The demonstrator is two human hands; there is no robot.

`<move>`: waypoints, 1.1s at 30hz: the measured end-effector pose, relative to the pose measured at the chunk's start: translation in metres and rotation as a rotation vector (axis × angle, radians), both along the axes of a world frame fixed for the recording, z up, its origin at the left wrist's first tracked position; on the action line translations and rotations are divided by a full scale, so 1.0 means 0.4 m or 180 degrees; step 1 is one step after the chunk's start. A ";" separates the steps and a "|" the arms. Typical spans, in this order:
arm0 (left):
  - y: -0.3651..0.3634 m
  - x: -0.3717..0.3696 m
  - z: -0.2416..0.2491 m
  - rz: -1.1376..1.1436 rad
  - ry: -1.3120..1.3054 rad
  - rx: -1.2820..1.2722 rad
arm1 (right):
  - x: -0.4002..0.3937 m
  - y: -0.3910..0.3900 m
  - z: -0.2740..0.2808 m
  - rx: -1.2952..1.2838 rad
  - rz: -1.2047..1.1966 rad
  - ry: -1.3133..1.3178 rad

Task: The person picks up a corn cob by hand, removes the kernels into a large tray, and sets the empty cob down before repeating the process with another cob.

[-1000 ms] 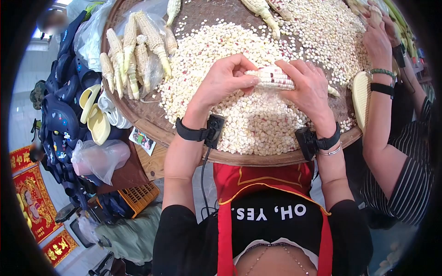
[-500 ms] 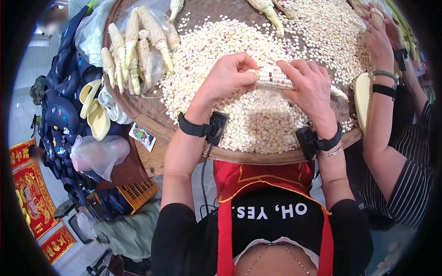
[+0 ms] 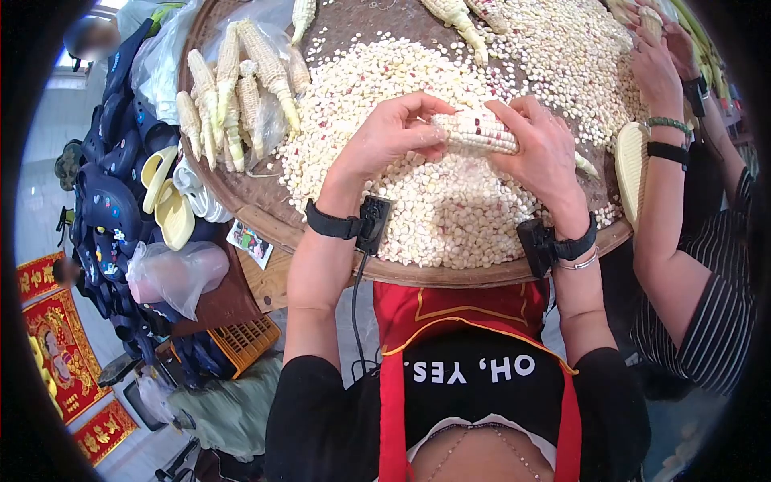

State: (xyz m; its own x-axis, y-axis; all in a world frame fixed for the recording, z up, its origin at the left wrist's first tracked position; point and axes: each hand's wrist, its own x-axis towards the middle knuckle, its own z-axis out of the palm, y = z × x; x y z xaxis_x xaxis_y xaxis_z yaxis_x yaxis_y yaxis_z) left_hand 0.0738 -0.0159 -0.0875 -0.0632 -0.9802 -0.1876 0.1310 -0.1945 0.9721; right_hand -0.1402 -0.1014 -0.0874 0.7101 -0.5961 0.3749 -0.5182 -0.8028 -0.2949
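Note:
An ear of corn (image 3: pixel 482 132) with pale kernels and some dark red ones lies crosswise between my two hands, above a heap of loose kernels (image 3: pixel 458 217). My right hand (image 3: pixel 540 151) wraps its right end, thumb below and fingers over the top. At the left end, my left hand (image 3: pixel 393 135) has its thumb and fingers curled in around the tip; what lies between those fingertips is partly hidden. Stripped cobs (image 3: pixel 233 84) are piled at the left of the round tray (image 3: pixel 265 229). Part of another cob (image 3: pixel 586 165) shows just beyond my right hand.
On the right, a co-worker's hands (image 3: pixel 662 68) hold another cob. A pale yellow sandal-like sole (image 3: pixel 633 173) leans at the tray's right rim. Dark blue clogs (image 3: pixel 108 201) hang at left, near a bagged pink roll (image 3: pixel 181 273) and an orange crate (image 3: pixel 245 345).
My left thumb and fingers have loosened slightly and spread at the ear's left end. The ear has tilted a little, its right end lower. The view has shifted slightly.

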 end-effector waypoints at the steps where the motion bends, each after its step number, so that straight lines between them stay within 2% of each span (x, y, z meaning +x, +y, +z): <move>1: -0.001 0.000 -0.004 -0.0005 0.0002 0.0006 | 0.000 0.000 -0.001 0.0102 0.0024 -0.0012; 2: -0.001 0.001 -0.011 0.0000 -0.0076 -0.0005 | 0.001 0.004 0.004 0.0106 0.0022 -0.0010; 4: -0.001 0.002 -0.011 0.0004 -0.0147 -0.0012 | 0.007 0.013 0.019 0.0738 -0.0050 0.0109; 7: 0.001 0.006 -0.004 -0.0027 -0.0253 0.0098 | 0.004 0.009 0.010 0.0802 0.0095 0.0195; 13: -0.004 -0.006 -0.025 0.0090 -0.0470 0.0113 | 0.003 0.002 -0.001 0.0376 0.0236 0.0116; 22: -0.004 0.003 -0.021 0.0056 -0.0218 0.0221 | -0.002 0.000 0.001 0.0380 0.0298 0.0050; 25: -0.005 -0.014 -0.027 0.0169 -0.0432 0.0182 | -0.006 0.001 0.002 0.0014 0.0286 0.0072; 28: -0.008 -0.017 -0.029 0.0245 -0.0626 0.0125 | -0.006 0.002 0.004 -0.0020 0.0282 0.0154; 31: -0.010 0.004 -0.030 0.0159 -0.0522 0.0386 | -0.003 0.006 0.007 0.0110 0.0340 0.0121; 33: -0.007 0.020 -0.038 -0.0041 -0.0116 0.0331 | -0.004 0.005 0.010 0.0157 0.0377 0.0143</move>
